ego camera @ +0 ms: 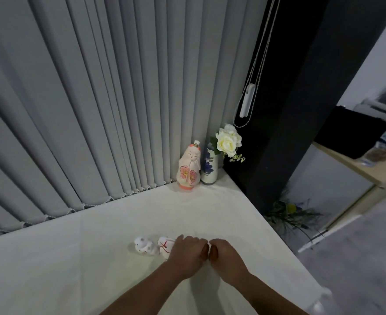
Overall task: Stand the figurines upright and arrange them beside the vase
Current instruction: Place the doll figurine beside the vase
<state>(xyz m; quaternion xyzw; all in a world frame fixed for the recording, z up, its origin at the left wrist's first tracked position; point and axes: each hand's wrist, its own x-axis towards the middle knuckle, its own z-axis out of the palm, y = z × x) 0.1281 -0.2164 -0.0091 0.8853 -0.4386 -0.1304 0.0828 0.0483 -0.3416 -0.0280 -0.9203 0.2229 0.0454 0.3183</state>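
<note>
Our left hand [185, 253] curls loosely, its fingers touching the small white figurine [164, 246] lying on its side; whether they grip it we cannot tell. Our right hand [226, 255] curls beside it, holding nothing visible. At one o'clock, a glossy pink figurine [188, 169] stands touching the blue-flowered vase [209, 168] on the white tablecloth [73, 258].

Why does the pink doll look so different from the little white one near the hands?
The pink doll stands upright; the little white figurine lies on its side. The pink doll is taller and sits right beside the vase; the white one is far from it, next to the left hand. Both are pale with painted pink or red marks.
</note>
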